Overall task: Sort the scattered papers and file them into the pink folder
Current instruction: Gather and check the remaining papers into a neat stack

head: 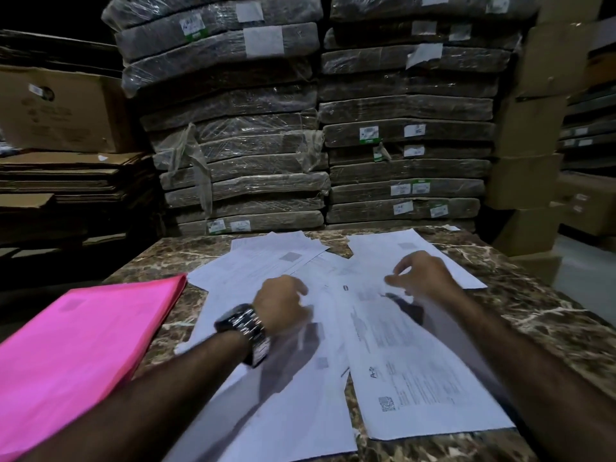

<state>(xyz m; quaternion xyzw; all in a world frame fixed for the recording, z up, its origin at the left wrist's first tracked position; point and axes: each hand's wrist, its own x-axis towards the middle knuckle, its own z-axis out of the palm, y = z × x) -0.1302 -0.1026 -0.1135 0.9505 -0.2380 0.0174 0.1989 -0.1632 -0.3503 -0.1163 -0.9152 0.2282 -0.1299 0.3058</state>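
A brown marbled table [550,315] carries a closed pink folder [76,355] at its left edge, just beside overlapping white printed papers [410,378] scattered across its middle and far side

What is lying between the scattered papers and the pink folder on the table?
Nothing visible. The pink folder lies closed just left of the papers, with only bare marble table and the left hand forearm across the gap.

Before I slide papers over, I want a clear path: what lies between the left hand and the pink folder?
In the head view, loose papers under the left hand, then bare marble table up to the pink folder.
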